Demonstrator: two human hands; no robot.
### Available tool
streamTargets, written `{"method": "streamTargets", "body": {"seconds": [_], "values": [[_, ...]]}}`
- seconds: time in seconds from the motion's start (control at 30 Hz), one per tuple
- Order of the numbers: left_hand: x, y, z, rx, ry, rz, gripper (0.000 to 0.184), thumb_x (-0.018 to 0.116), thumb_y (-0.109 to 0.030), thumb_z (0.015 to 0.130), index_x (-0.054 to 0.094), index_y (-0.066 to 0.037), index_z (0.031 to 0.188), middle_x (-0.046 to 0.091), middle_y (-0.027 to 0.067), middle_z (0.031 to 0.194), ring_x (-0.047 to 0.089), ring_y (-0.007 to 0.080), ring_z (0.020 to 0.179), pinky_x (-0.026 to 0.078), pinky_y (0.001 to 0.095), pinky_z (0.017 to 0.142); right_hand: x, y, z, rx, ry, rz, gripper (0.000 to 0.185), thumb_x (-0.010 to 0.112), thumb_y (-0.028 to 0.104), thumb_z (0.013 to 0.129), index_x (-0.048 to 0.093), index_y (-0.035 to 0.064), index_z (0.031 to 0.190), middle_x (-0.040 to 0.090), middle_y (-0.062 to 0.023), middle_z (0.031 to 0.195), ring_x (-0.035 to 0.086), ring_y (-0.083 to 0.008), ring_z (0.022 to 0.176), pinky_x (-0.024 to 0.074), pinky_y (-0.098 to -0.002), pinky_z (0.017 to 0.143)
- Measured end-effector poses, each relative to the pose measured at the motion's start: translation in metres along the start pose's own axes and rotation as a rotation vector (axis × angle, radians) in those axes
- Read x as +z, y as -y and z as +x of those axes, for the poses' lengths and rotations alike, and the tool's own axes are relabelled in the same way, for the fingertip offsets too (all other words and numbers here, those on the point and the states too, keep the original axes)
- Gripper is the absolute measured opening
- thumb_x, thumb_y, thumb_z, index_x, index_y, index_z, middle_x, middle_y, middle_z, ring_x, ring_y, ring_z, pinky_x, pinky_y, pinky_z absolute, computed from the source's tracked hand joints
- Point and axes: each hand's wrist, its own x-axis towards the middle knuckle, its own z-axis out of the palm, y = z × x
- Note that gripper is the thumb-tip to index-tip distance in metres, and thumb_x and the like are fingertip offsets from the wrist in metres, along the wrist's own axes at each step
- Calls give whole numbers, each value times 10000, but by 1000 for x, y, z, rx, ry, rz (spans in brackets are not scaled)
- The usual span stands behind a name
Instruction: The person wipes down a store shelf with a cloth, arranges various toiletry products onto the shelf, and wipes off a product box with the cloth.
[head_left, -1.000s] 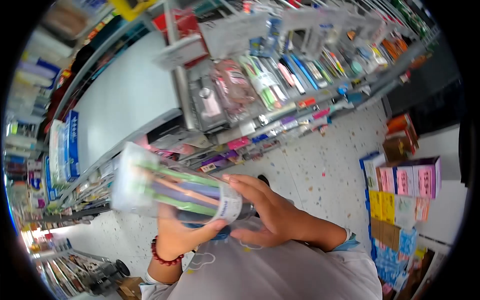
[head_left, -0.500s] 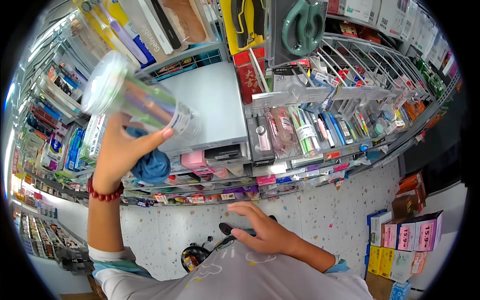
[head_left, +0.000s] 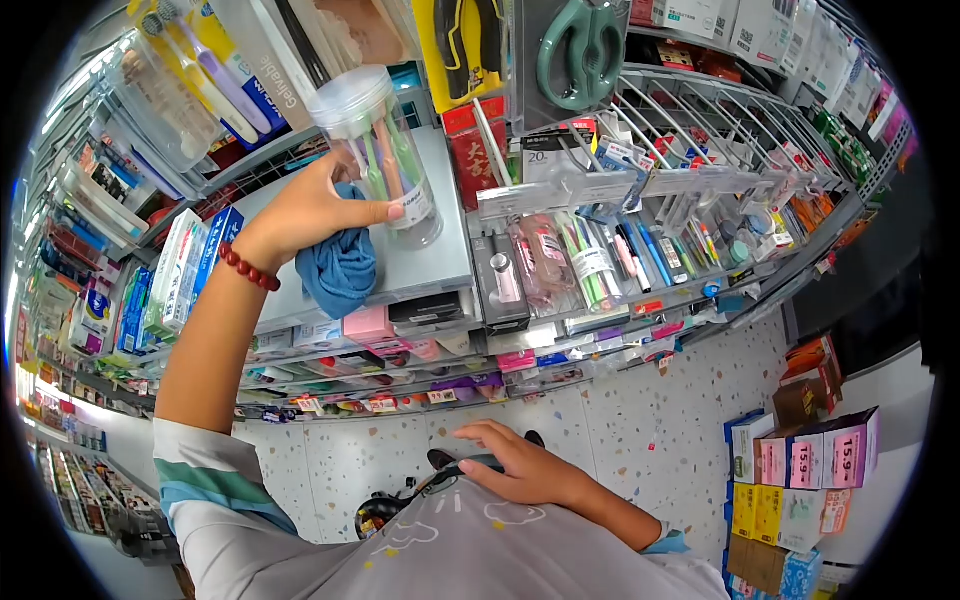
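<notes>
My left hand [head_left: 322, 208], with a red bead bracelet at the wrist, grips a clear plastic canister [head_left: 403, 178]. Green and orange sticks stand inside the canister, and a white label wraps its lower part. It leans slightly at the grey shelf top [head_left: 440, 255]; whether its base touches is hard to tell. A bunched blue cloth [head_left: 340, 272] lies right under my left hand, on the shelf top's front edge. My right hand [head_left: 515, 465] hovers low before my shirt, fingers apart, holding nothing.
White and blue boxes [head_left: 187, 270] stand left of the shelf top. Right of it, pens and bottles fill a rack [head_left: 640, 265]. Packaged green scissors [head_left: 582, 55] hang above. Stacked cartons [head_left: 800, 455] stand on the floor at right. Toothbrush packs [head_left: 215, 75] are at upper left.
My right hand let go of the canister and dropped low. My left hand carried the canister up, then right over the shelf top, turning it more upright. The blue cloth came into view.
</notes>
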Motion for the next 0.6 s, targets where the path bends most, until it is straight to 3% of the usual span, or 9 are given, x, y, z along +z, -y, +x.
{"method": "streamTargets", "body": {"seconds": [0.03,0.2,0.3,0.43,0.5,0.53,0.6], "values": [[0,-9,-1,-34,-1,65,938,897,-434,737,489,96,1395,570,227,1310,529,292,1262,406,370,1086,1,-2,-1,28,13,11,488,586,311,1030,475,9,1397,513,-228,1358,502,-373,1293,404,-418,1099],[2,-4,11,-35,25,42,923,862,-434,775,469,96,1420,553,254,1365,517,316,1307,395,381,1104,3,-9,-4,31,25,19,477,584,318,1031,491,9,1382,526,-223,1346,527,-362,1269,422,-408,1083],[5,-4,10,-80,13,129,835,838,-402,801,498,80,1393,578,171,1253,527,245,1199,420,347,1052,-2,-10,-6,31,52,17,469,584,316,1032,498,7,1374,537,-218,1332,549,-351,1248,434,-402,1071],[2,-3,-18,-54,-131,188,1006,821,-390,802,327,98,1529,526,271,1451,559,319,1301,442,350,1074,-11,-17,-22,70,61,60,463,586,309,1030,507,0,1366,549,-205,1322,581,-324,1218,450,-395,1055],[-1,-11,-53,25,-207,375,865,811,-346,811,436,42,1487,577,225,1414,605,293,1249,483,370,1036,-24,-14,-33,178,102,75,455,602,294,1022,519,-2,1356,570,-196,1299,597,-304,1207,460,-392,1047],[3,-34,-82,-1,-232,420,744,817,-261,812,514,-29,1451,624,160,1370,577,255,1290,423,373,1101,-27,-23,-39,176,112,75,445,614,276,1015,525,-4,1350,579,-195,1288,597,-298,1211,462,-386,1047],[16,-58,-127,131,-289,432,602,767,-182,845,567,-45,1395,636,153,1317,615,289,1211,452,374,1073,-30,-45,-45,186,168,129,436,640,229,998,526,-3,1350,596,-190,1276,595,-282,1213,466,-376,1045]]}}
